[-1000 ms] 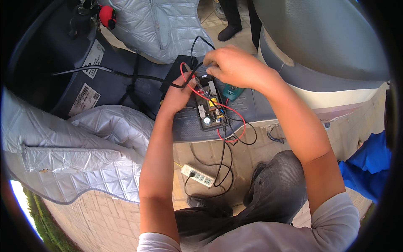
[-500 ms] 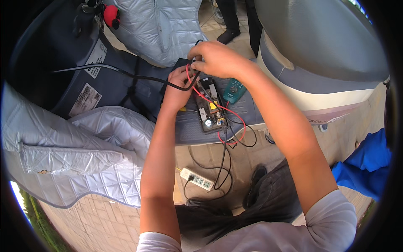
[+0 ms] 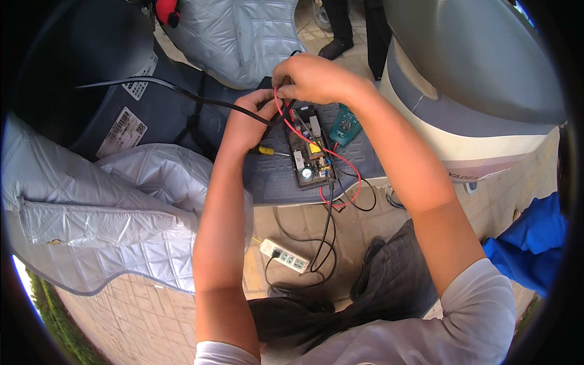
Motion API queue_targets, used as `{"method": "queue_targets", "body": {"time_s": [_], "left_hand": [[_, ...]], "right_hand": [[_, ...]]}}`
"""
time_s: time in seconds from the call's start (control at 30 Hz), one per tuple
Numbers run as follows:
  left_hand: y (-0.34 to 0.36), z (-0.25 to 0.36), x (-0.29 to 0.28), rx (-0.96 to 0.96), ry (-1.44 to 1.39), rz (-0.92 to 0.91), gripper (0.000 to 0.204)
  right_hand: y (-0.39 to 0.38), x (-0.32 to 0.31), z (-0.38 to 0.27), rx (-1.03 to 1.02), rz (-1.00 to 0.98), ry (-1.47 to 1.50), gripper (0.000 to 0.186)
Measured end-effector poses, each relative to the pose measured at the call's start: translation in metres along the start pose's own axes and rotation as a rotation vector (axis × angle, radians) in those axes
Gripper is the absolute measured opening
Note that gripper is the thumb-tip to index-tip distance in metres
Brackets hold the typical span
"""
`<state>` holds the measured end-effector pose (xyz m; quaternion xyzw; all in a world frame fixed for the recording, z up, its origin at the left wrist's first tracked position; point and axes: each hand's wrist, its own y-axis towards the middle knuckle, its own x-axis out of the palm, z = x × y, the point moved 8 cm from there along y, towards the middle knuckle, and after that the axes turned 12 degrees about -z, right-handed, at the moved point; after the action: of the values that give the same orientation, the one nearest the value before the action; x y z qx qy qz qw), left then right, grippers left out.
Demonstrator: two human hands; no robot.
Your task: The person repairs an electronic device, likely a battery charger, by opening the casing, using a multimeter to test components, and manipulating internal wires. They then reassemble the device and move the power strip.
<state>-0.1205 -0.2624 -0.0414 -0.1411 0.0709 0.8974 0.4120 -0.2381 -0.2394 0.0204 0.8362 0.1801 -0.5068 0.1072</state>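
Observation:
My left hand [image 3: 246, 118] and my right hand [image 3: 313, 79] meet above the scooter's footboard, fingertips pinched close together. A red test lead [image 3: 360, 175] runs up to the fingertips of my right hand. A thick black cable [image 3: 201, 99] passes over my left hand and curls up between both hands. What the left fingertips hold is hidden. Just below lies an opened black charger case [image 3: 311, 146] with its circuit board bare. Touching its right side is a teal multimeter [image 3: 345, 128]. A yellow-handled screwdriver [image 3: 265, 150] rests beside my left wrist.
On the paving below, a white power strip [image 3: 285, 255] has a black plug in it. Silver quilted covers [image 3: 146, 225] drape at the left. The scooter's seat [image 3: 468, 55] bulges at the right. Another person's legs [image 3: 337, 27] stand beyond; blue cloth [image 3: 529, 243] is at the right.
The view has shifted slightly. My left hand has moved a little left with its thumb and fingers drawn together, and the screwdriver's handle now shows beside it. My right hand stays close to it.

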Motion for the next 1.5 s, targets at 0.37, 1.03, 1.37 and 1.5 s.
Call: {"method": "queue_targets", "body": {"time_s": [0.37,1.03,1.37,1.5], "left_hand": [[-0.015,-0.04,0.006,-0.054,0.314,-0.188,0.045],[-0.023,-0.055,0.018,0.032,0.502,-0.214,0.092],[-0.023,-0.042,0.022,0.112,0.414,-0.212,0.099],[-0.024,-0.044,0.021,0.111,0.41,-0.194,0.098]], "right_hand": [[0.006,0.006,0.002,0.036,-0.068,0.048,0.022],[0.002,0.018,-0.008,0.064,-0.006,-0.054,0.02],[0.01,0.026,-0.017,0.026,-0.003,-0.101,0.02],[0.011,0.027,-0.016,0.055,-0.019,-0.092,0.02]]}}
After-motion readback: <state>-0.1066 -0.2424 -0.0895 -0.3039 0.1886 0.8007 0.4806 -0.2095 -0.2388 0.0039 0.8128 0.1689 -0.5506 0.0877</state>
